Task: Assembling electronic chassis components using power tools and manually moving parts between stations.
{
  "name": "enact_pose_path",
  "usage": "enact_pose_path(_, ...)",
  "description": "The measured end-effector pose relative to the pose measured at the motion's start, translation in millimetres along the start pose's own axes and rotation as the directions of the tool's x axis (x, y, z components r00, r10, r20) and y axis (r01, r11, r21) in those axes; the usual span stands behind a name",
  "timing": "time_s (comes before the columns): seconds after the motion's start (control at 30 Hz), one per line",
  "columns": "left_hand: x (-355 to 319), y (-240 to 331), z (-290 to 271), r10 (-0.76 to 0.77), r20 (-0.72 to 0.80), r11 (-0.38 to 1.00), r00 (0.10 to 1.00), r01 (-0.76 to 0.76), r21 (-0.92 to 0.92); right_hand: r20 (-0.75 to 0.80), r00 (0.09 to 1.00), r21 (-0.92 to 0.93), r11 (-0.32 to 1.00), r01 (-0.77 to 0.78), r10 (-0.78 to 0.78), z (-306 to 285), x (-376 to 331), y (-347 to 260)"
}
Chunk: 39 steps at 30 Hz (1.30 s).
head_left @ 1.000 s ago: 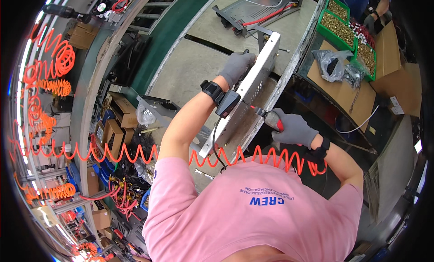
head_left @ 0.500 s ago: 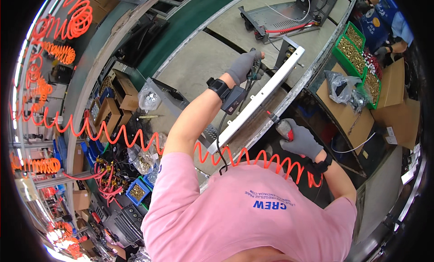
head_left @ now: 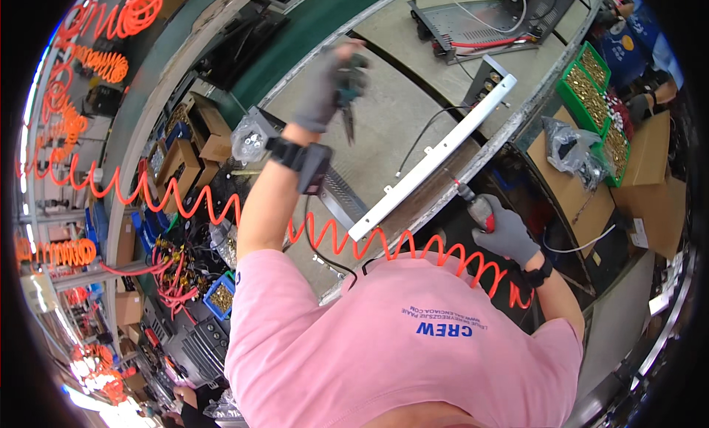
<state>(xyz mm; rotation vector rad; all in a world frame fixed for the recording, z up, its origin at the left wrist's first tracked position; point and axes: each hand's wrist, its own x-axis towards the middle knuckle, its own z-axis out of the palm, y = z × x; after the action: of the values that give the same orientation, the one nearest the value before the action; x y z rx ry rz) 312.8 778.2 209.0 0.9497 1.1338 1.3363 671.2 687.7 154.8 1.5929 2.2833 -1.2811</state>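
My left hand point(head_left: 316, 96), in a grey glove and smeared by motion, is closed on pliers point(head_left: 348, 118) with dark, greenish handles, their jaws pointing down. It hangs over the pale bench, left of a long white metal panel point(head_left: 436, 160). A black cable point(head_left: 417, 144) with a bare end lies beside the panel. My right hand point(head_left: 509, 232), gloved too, is wrapped round a red and grey power screwdriver point(head_left: 481, 210). Its bit points up and left toward the panel's near side, apart from it. A dark bracket point(head_left: 484, 81) stands at the panel's far end.
An orange coiled hose point(head_left: 399, 243) stretches across in front of my chest. Green bins point(head_left: 587, 92) of brass fittings and a cardboard box point(head_left: 646, 184) are at the right, near a co-worker's gloved hand point(head_left: 641, 107). A metal chassis point(head_left: 487, 33) sits farther along the bench.
My left hand has swung left and away from the panel with the pliers, uncovering the cable's end. My right hand still holds the screwdriver; the view has shifted slightly.
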Motion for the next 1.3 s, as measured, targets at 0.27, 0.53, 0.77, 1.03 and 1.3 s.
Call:
enact_pose_path(0.27, -84.8, -22.9, -221.5, 0.225, -0.405, 0.684, 0.886, -0.440, -0.582, -0.006, 0.990, 0.140, 0.980, -0.141, 0.144, 19.5, -19.3, 51.7)
enact_pose_path(0.53, -134.8, -191.2, -238.9, -0.377, -0.716, 0.923, 0.587, 0.303, -0.238, 0.133, 0.958, 0.727, 0.632, -0.268, 0.253, 23.8, -39.1, 58.1)
enact_pose_path(0.77, -105.4, -223.2, -244.4, 0.097, -0.737, 0.433, 0.668, 0.639, 0.636, -0.095, 0.945, 0.787, 0.605, -0.121, 0.312, -10.4, -58.3, 11.9)
enact_pose_path(1.03, -9.1, -143.7, -256.0, 0.156, -0.583, 0.982, 0.797, -0.189, 0.006, -0.361, 0.898, 0.840, 0.506, 0.196, 0.251, -6.7, -77.5, 0.6)
enact_pose_path(1.3, -77.6, -70.1, -198.2, 0.117, -0.442, 0.919, 0.889, -0.266, -0.290, -0.406, 0.874, 0.776, 0.606, 0.176, 0.265, -2.1, -72.6, 20.2)
